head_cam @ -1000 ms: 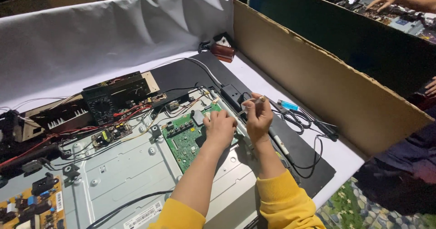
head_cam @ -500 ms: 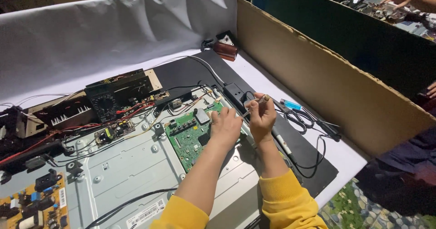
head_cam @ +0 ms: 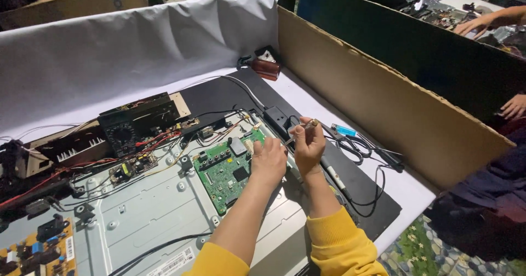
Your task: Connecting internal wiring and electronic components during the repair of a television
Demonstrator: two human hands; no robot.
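Board: green circuit board [head_cam: 227, 169], centre of frame, screwed to the grey metal back panel [head_cam: 142, 216]; its long axis runs lower left to upper right.
Left hand: your left hand [head_cam: 268, 161] lies loosely curled on the board's right edge, gripping nothing that shows.
Right hand: your right hand [head_cam: 308, 144], just right of the left, pinches a thin pen-like tool [head_cam: 300, 132], tip slanting down-left toward the board's upper right corner.
Key relation: board lies left of both hands; left hand is nearer.
Around: black multimeter [head_cam: 123, 128] upper left; scissors [head_cam: 350, 144] right, near the cardboard wall [head_cam: 383, 101].
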